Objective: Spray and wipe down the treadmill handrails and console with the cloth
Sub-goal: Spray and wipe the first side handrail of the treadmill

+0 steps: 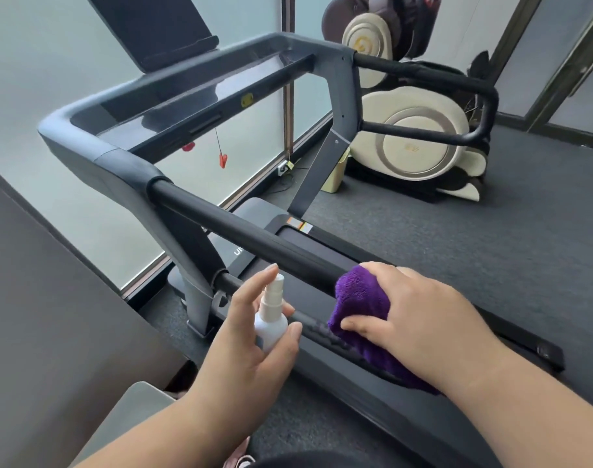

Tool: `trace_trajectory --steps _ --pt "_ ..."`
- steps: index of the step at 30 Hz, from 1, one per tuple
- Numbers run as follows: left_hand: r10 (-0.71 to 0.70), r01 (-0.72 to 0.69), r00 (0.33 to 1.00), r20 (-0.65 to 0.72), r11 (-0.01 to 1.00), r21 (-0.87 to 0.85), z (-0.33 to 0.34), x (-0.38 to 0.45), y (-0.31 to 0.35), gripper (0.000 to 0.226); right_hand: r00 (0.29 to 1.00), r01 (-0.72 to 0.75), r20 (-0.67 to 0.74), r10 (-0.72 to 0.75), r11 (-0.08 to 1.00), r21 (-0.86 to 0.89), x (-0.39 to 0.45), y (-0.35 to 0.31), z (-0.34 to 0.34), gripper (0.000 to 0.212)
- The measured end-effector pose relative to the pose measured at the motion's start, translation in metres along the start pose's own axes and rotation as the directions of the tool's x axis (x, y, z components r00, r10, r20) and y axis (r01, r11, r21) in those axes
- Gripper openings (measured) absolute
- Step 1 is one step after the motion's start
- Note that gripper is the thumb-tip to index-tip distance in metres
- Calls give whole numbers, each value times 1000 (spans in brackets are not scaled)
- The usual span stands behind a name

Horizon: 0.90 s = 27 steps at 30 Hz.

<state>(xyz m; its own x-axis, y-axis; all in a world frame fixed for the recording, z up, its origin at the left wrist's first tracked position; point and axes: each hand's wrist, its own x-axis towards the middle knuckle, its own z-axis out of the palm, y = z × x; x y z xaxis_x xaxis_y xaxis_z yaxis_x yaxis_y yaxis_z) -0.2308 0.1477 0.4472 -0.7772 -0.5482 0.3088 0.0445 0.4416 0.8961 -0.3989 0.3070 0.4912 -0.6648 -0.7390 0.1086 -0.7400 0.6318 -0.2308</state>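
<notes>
My left hand (254,336) grips the white spray bottle (271,319) beside the near handrail (254,243), while my right hand (420,319) clamps the purple cloth (362,309) against that rail's near end.

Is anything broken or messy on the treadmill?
Nothing looks broken or spilled. The red safety clip dangles loose on its cord under the console, clipped to nothing, which is normal when nobody runs. The left hand holds the spray bottle; the right hand presses the purple cloth on the handrail.
</notes>
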Motion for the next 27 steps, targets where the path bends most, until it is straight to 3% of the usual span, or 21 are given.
trace_trajectory --steps 6,11,15,20,24,27 --pt "-22 22 1000 0 996 89 19 -12 6 75 955 34 -285 81 926 377 -38 31 30 76" --pt "-46 44 999 25 997 70 39 -20 14 68 925 57 -324 196 773 632 -61 56 67 90" --pt "-74 69 996 49 994 82 49 -24 18 67 921 69 -323 218 724 686 -72 77 103 89" --pt "-47 39 996 75 994 105 54 -26 24 67 972 10 -160 172 652 758 -95 100 132 86" --pt "-5 0 998 67 998 66 51 -27 30 63 941 84 -266 207 620 780 -96 93 121 70" --pt "-2 1 1000 31 998 63 47 -26 30 65 917 165 -338 212 570 805 -80 75 89 73"
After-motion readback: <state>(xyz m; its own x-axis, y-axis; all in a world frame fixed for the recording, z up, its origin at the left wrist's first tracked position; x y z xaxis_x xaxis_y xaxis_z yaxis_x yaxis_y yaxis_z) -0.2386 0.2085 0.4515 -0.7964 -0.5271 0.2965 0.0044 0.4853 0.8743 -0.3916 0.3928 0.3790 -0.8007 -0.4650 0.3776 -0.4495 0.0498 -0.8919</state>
